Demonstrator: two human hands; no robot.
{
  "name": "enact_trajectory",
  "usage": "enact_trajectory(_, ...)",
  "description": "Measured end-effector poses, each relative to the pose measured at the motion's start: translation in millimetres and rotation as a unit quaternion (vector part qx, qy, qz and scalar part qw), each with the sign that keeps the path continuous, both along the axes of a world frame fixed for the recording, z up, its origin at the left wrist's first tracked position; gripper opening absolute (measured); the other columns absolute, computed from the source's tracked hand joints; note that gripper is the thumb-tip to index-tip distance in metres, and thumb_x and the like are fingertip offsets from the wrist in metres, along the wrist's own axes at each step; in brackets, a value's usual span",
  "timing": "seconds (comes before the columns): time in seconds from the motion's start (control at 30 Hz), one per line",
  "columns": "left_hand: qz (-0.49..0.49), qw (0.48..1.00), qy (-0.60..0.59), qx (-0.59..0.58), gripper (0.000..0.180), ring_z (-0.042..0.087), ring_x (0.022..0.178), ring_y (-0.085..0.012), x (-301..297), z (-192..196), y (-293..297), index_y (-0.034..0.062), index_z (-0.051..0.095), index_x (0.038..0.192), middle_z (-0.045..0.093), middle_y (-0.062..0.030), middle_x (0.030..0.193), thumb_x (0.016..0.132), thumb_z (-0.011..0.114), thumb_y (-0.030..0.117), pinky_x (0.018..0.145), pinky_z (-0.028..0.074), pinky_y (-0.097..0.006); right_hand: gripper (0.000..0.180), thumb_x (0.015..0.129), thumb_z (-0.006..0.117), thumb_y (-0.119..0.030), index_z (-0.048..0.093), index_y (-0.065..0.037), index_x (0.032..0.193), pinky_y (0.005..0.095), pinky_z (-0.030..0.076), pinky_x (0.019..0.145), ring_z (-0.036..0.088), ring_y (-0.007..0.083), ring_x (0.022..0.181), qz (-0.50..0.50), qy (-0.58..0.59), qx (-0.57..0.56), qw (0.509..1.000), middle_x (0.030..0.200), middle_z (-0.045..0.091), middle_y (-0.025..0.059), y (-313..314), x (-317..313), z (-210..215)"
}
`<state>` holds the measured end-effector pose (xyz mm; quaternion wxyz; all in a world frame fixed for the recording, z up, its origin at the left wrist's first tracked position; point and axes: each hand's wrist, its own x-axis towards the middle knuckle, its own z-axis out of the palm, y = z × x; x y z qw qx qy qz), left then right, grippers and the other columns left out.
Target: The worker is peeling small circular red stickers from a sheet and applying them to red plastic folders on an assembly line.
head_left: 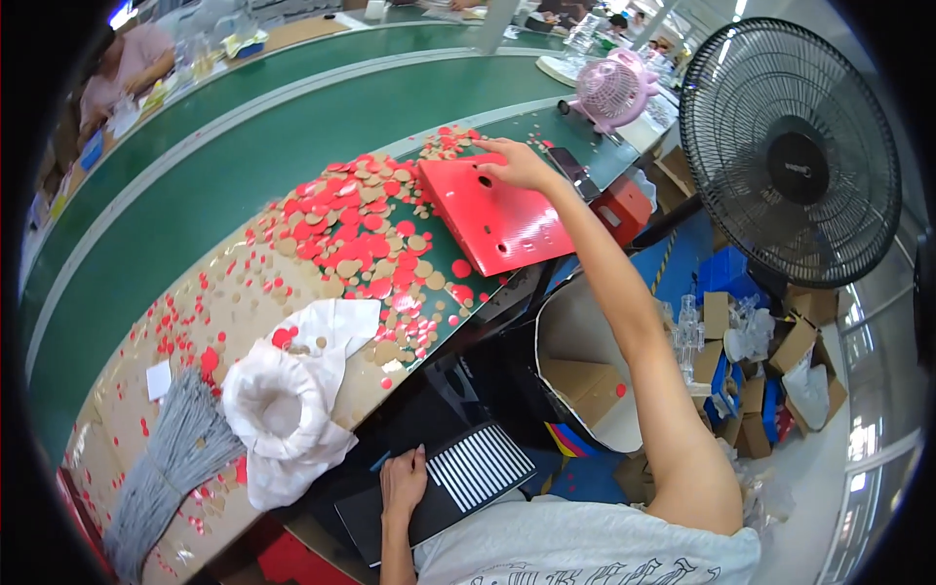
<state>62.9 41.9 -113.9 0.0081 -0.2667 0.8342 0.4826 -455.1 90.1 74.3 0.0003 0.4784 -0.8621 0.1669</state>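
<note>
My right arm reaches out over a red sheet or stack of sheets [502, 219], glossy and pierced with several dark holes. At its far edge lies my right hand [517, 164], fingers stretched and thumb apart, touching the red surface. Close to my body, my left hand [403, 480] has curled fingers at the upper edge of a black board [439, 502]. A thin blue thing [380, 461] shows beside those fingertips; what they hold is hidden. On the black board lies a panel of white strips [481, 467].
Red and brown paper discs [366, 219] litter the green table. A white cloth bundle [283, 405] and grey strings [166, 463] lie left. A black fan [795, 156], pink fan [612, 90] and phone [573, 174] stand or lie right. An open bin [575, 341] is below the table edge.
</note>
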Motion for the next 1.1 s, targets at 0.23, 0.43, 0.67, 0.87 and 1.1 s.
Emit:
enact_trajectory(0.23,-0.006,1.0,0.01,0.01,0.04,0.064,0.076,-0.0469,3,8,-9,-0.0023,0.073,0.086,0.065,-0.0279,0.078,0.1,0.053,0.029,0.071,0.048,-0.054,0.095,0.083,0.068,-0.064,0.039,-0.005,0.152,0.0623,0.028,0.115,0.029,0.0424,0.147,-0.016,-0.011,0.032,0.999,0.159,0.031,0.024,-1,177,3)
enact_trajectory(0.43,-0.021,1.0,-0.005,0.015,0.04,0.062,0.072,-0.0467,9,-25,-11,0.0013,0.072,0.088,0.062,-0.0264,0.071,0.101,0.053,0.034,0.065,0.047,-0.052,0.076,0.095,0.061,-0.046,0.031,-0.009,0.156,0.0684,0.025,0.114,0.022,0.0404,0.15,-0.174,-0.025,0.054,0.983,0.162,0.026,0.0187,3,197,-26)
enact_trajectory(0.67,-0.027,0.999,-0.029,0.029,0.043,0.063,0.074,-0.0471,-4,0,-12,-0.008,0.066,0.088,0.058,-0.0327,0.077,0.102,0.053,0.031,0.067,0.047,-0.046,0.06,0.099,0.056,-0.038,0.044,-0.009,0.149,0.0651,0.03,0.112,0.032,0.0359,0.147,-0.16,0.047,-0.027,0.986,0.157,0.038,0.0151,13,192,-38)
enact_trajectory(0.87,-0.021,0.998,-0.05,0.018,0.04,0.061,0.079,-0.05,1,-12,-4,-0.0048,0.068,0.089,0.061,-0.0318,0.08,0.102,0.052,0.03,0.069,0.047,-0.051,0.06,0.097,0.056,-0.04,0.045,-0.009,0.148,0.0688,0.026,0.112,0.034,0.0352,0.146,-0.158,0.004,0.015,0.987,0.156,0.04,0.0146,12,190,-38)
enact_trajectory(1.1,-0.042,0.998,-0.035,-0.041,0.041,0.06,0.073,-0.0491,-10,40,-11,-0.0066,0.065,0.086,0.06,-0.0308,0.075,0.103,0.049,0.026,0.064,0.044,-0.051,0.04,0.084,0.072,-0.026,0.063,-0.006,0.117,0.05,0.047,0.098,0.057,0.0378,0.121,0.054,0.091,-0.27,0.957,0.133,0.057,0.0185,33,243,-18)
